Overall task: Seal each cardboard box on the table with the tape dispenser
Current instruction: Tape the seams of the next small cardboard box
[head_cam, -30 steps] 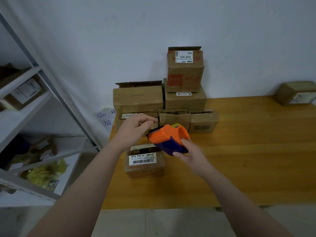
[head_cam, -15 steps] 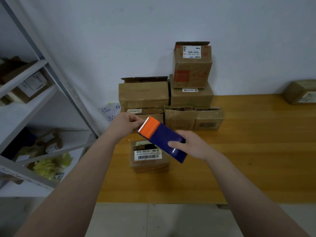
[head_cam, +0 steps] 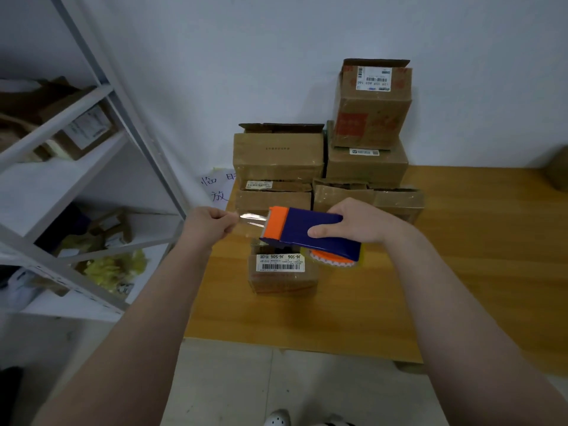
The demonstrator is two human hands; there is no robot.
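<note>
My right hand (head_cam: pixel 359 221) grips a blue and orange tape dispenser (head_cam: pixel 302 232) held in the air above a small cardboard box (head_cam: pixel 282 272) with a barcode label. The box stands near the table's left front. My left hand (head_cam: pixel 209 224) pinches the end of a clear strip of tape (head_cam: pixel 252 219) stretched out leftward from the dispenser's orange mouth. The dispenser hides the small box's far top edge.
Several cardboard boxes (head_cam: pixel 278 155) are stacked against the wall at the back of the wooden table (head_cam: pixel 461 272). Another box (head_cam: pixel 558 170) sits at the far right. A metal shelving rack (head_cam: pixel 92 167) with clutter stands close on the left.
The left hand has pulled the tape end out to the left, away from the dispenser. The dispenser has levelled out and dropped slightly over the small box.
</note>
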